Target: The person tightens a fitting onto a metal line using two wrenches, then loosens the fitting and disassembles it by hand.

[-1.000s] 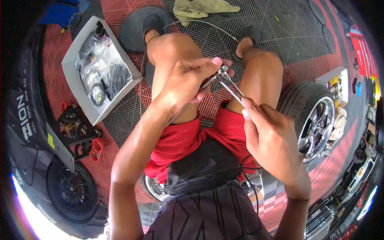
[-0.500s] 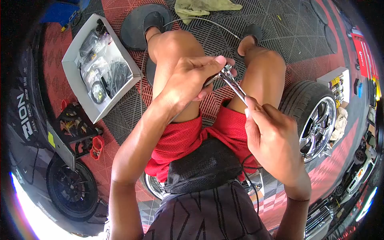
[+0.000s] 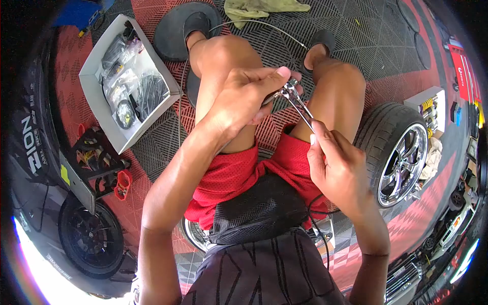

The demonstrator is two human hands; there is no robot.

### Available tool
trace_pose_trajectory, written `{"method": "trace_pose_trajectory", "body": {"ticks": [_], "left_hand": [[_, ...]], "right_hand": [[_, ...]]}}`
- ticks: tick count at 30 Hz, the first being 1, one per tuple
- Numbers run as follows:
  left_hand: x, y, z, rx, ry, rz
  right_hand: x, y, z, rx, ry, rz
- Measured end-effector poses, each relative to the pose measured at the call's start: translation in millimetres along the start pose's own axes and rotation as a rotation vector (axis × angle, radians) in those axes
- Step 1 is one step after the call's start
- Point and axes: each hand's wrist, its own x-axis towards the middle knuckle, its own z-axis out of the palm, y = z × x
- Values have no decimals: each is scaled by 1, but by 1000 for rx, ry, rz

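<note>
My right hand point(image 3: 338, 162) grips a chrome wrench point(image 3: 303, 111) by its handle, fingers wrapped round it. The wrench's head sits at the fingertips of my left hand point(image 3: 244, 96). That hand is closed round a slim metal piece point(image 3: 272, 98), mostly hidden by the palm and fingers; its exact kind I cannot make out. The thumb lies along the top, beside the wrench head. Both hands are above my lap and the red shorts point(image 3: 226, 173), between my knees.
At left stands an open white box point(image 3: 86, 96) of bagged parts, near a black tool rack point(image 3: 76, 175) and a dark car point(image 3: 30, 193). A tyre on a chrome wheel point(image 3: 376, 137) is at right. A thin cable point(image 3: 264, 25) crosses the tiled floor near a green cloth point(image 3: 244, 11).
My right hand and wrist have shifted slightly left, and the wrench handle now slants more steeply. The left hand stays nearly in place, with the wrench head still at its fingertips.
</note>
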Motion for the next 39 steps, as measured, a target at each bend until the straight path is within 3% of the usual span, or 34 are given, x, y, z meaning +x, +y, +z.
{"method": "trace_pose_trajectory", "body": {"ticks": [16,19,24,31,37,39], "left_hand": [[1,0,4,-24,26,-2],[1,-1,4,-42,32,-9],[0,-2,1,-6,10,-4],[-3,0,2,-69,66,20],[-5,-1,5,10,43,8],[-4,-1,2,-28,34,12]], "right_hand": [[-13,33,36,-148,185,-159],[-9,25,24,-106,160,-156],[-1,-17,-34,-109,-192,89],[8,-20,-26,-143,-251,122],[7,-18,-26,-70,-149,117],[9,-15,-28,-129,-175,39]]}}
